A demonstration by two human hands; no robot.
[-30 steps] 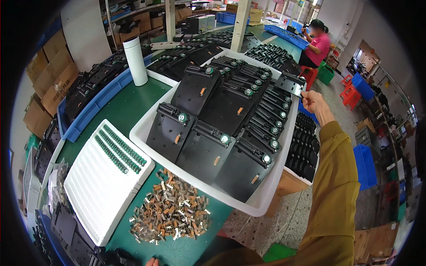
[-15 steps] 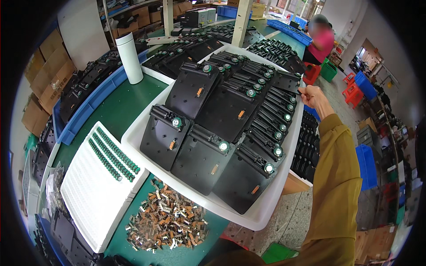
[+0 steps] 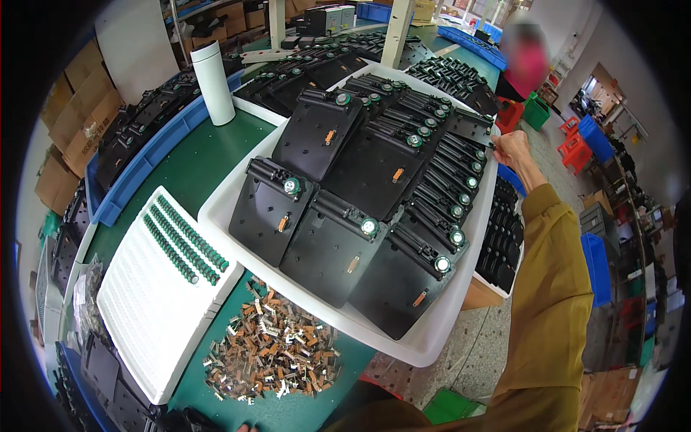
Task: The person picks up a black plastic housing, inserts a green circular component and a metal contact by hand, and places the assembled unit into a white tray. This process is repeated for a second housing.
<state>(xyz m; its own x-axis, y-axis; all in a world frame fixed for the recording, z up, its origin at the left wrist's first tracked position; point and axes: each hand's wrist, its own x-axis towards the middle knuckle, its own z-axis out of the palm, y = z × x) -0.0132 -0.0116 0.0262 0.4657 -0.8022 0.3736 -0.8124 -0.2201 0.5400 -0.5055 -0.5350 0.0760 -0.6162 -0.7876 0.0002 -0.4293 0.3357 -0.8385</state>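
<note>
A large white tray [image 3: 237,209] holds several black plates [image 3: 317,248] in overlapping layers. Each plate carries a black cylinder along one edge, with a round green-and-silver end, and many show a small copper-coloured piece. At the tray's far right corner my right hand [image 3: 512,150] is closed, its fingertips pinching the edge of a black plate [image 3: 466,127] lying there. Of my left hand [image 3: 247,428] only fingertips show at the bottom edge, beside a heap of small metal-and-brown parts [image 3: 273,349]; whether it holds anything is hidden.
On the green table [image 3: 164,169], a white foam tray [image 3: 147,309] with rows of green round parts lies at left. A white bottle [image 3: 213,85] stands behind it. Blue bins [image 3: 147,155] hold more black plates. A person [image 3: 524,57] sits at the far right near red stools [image 3: 573,153].
The view has shifted slightly. My right hand stays at the tray's far right corner on the plate. Fingertips of my left hand have come into view at the bottom edge.
</note>
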